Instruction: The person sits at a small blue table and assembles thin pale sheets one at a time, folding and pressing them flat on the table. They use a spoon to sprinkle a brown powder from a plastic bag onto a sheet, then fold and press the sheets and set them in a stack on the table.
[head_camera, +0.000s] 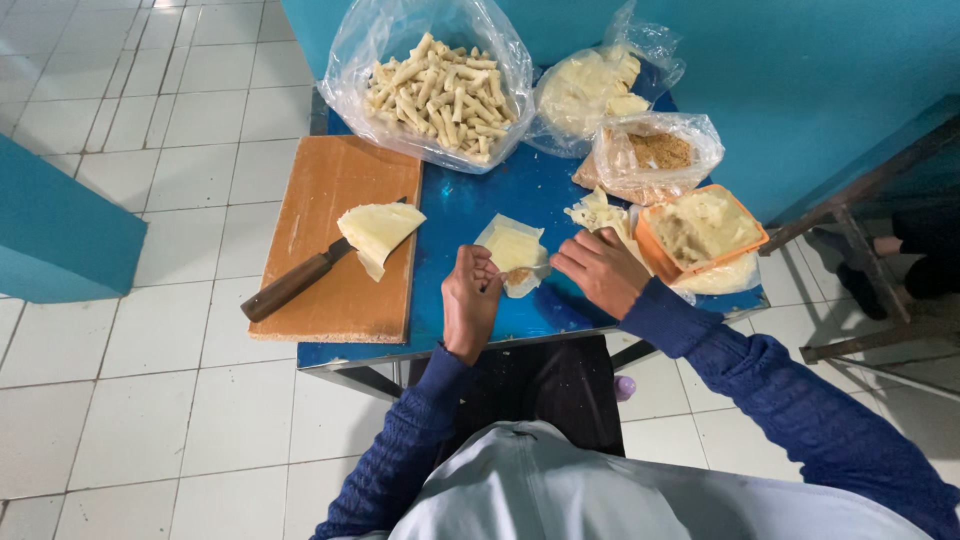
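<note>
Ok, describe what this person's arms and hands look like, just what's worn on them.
Both hands are bare: no gloves, and no rings or watch that I can make out. The left hand and right hand each come out of a long dark blue sleeve in a textured knit, reaching down to the wrist. The left sleeve and right sleeve match, so it looks like one garment.

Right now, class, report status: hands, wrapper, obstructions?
Left hand and right hand both pinching pastry wrapper on blue table. Nothing in the way.
</note>
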